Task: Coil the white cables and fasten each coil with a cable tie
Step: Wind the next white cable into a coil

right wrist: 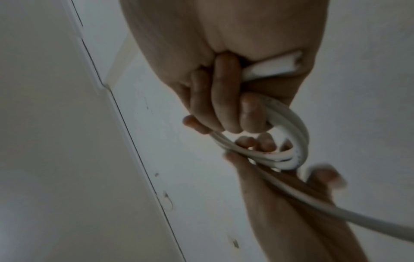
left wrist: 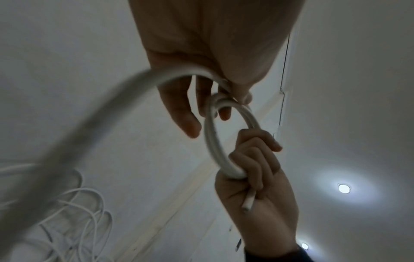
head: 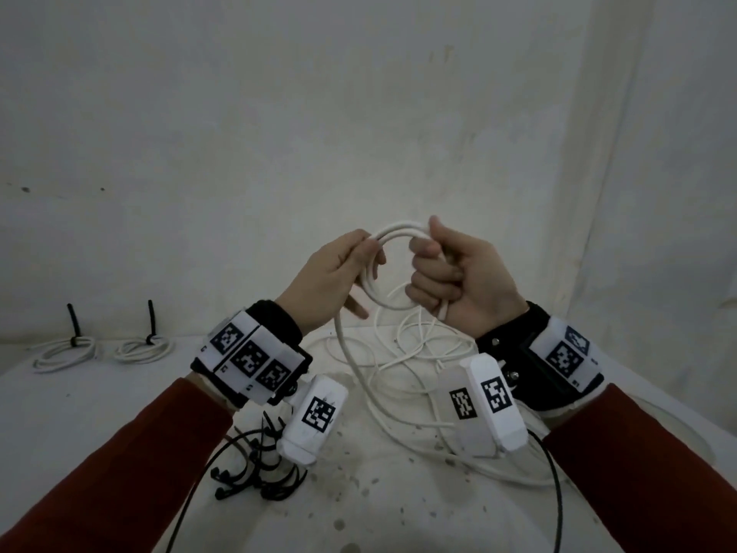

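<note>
Both hands hold a small coil of white cable (head: 383, 253) up above the table. My right hand (head: 450, 273) grips the coil's right side in a fist, and the cut cable end (head: 443, 311) sticks out below the palm. My left hand (head: 339, 273) pinches the coil's left side between thumb and fingers. The free length of cable (head: 355, 377) hangs from the left hand down to the table. In the left wrist view the coil (left wrist: 212, 141) shows two turns side by side. The right wrist view has the coil (right wrist: 289, 141) under my curled fingers (right wrist: 226, 99).
Loose white cables (head: 418, 353) lie tangled on the white table (head: 99, 413) below the hands. Several black cable ties (head: 255, 468) lie near the front left. Two finished coils (head: 66, 351) (head: 143, 347), each bound with a black tie, rest at the back left by the wall.
</note>
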Tool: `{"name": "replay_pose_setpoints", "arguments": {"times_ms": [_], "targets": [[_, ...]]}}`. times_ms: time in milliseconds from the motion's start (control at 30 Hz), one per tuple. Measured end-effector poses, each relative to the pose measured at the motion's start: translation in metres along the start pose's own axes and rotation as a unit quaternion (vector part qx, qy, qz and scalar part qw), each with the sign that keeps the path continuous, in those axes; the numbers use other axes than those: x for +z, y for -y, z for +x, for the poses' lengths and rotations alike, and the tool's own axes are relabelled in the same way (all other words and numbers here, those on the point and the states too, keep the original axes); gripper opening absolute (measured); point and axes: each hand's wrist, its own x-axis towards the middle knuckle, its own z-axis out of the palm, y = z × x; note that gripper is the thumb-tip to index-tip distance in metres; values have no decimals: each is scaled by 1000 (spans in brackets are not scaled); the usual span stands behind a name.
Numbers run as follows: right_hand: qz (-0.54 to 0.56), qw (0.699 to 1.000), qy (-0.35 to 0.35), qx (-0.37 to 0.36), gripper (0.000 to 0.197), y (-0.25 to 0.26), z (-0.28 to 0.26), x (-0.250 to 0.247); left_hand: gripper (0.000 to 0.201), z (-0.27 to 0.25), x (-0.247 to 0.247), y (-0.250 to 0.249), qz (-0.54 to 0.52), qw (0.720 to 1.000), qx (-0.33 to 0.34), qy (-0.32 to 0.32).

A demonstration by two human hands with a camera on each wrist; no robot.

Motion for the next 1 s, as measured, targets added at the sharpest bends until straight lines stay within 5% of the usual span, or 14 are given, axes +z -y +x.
{"name": "replay_pose_setpoints", "arguments": {"times_ms": [333, 567, 667, 800, 900, 1000], "targets": [[121, 985, 76, -96, 35, 34, -6, -16, 35, 7, 4, 23, -114, 993, -22, -20], [156, 943, -6, -293, 37, 60, 2, -2, 29, 0, 38, 43, -168, 980, -101, 37], [118, 935, -39, -331, 26, 66, 12, -3, 25, -5, 46, 48, -78, 995, -65, 14], [-89, 919, -134, -359, 22, 51, 28, -14, 23, -6, 42, 36, 122, 992, 45, -4], [-367, 844, -191, -341, 14, 37, 31, -23, 23, -7, 40, 21, 193, 977, 94, -6], [-638, 699, -187, -263, 10, 33, 27, -37, 21, -9, 34, 9, 211, 969, 124, -25]]}}
